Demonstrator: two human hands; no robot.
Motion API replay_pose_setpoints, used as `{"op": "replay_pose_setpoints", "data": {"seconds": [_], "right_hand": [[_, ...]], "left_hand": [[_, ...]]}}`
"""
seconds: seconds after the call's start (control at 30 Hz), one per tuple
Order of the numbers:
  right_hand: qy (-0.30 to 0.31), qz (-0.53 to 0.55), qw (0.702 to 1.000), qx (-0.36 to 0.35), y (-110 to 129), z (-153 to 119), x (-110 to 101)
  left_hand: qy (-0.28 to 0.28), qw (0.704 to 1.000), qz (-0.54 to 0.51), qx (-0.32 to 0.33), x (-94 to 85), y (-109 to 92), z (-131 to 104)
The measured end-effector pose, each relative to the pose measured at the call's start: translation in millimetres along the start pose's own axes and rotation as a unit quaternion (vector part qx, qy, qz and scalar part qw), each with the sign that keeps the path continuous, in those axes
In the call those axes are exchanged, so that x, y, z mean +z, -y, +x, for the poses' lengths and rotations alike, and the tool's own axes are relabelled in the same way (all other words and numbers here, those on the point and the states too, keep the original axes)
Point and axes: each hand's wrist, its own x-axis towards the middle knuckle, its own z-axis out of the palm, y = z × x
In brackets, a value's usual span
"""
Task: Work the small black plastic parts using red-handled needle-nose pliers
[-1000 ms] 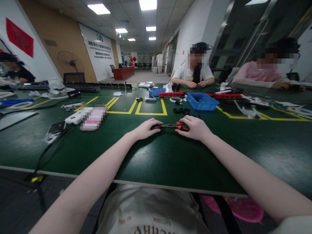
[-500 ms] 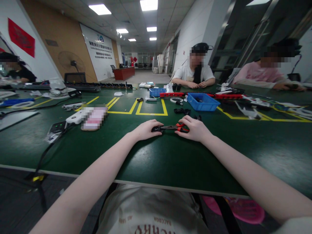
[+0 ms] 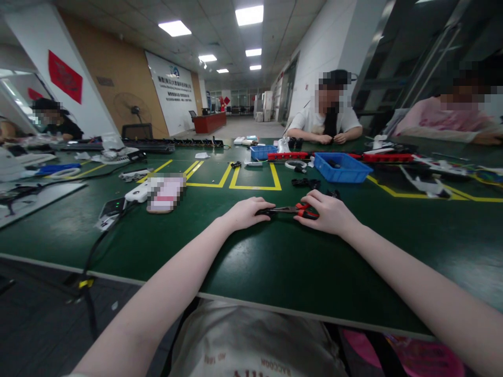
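Near the middle of the green table, my left hand (image 3: 247,213) is closed on a small black part (image 3: 265,212). Its exact kind is hidden by the fingers. My right hand (image 3: 333,214) grips the red and black handles of a pair of needle-nose pliers (image 3: 287,209). The pliers' jaws point left and their tips meet the black part; whether they clamp it I cannot tell. Just beyond my right hand lie several small black pieces (image 3: 305,183), perhaps coiled cables.
A blue bin (image 3: 341,168) stands beyond my right hand, with a smaller blue bin (image 3: 264,153) farther left. A phone (image 3: 165,198), a white power strip (image 3: 137,192) and a black cable (image 3: 102,238) lie to the left. Co-workers sit across the table.
The whole view has swung left, so the scene sits farther right in the picture. Both hands keep their grip, and less of the black part shows between my left fingers.
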Motion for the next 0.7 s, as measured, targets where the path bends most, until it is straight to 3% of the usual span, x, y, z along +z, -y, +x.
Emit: {"op": "replay_pose_setpoints", "data": {"seconds": [0.7], "right_hand": [[0.063, -0.03, 0.997, 0.026, -5.9, 0.8, 6.1]], "left_hand": [[0.0, 0.999, 0.048, 0.005, -3.2, -5.5, 0.9]]}}
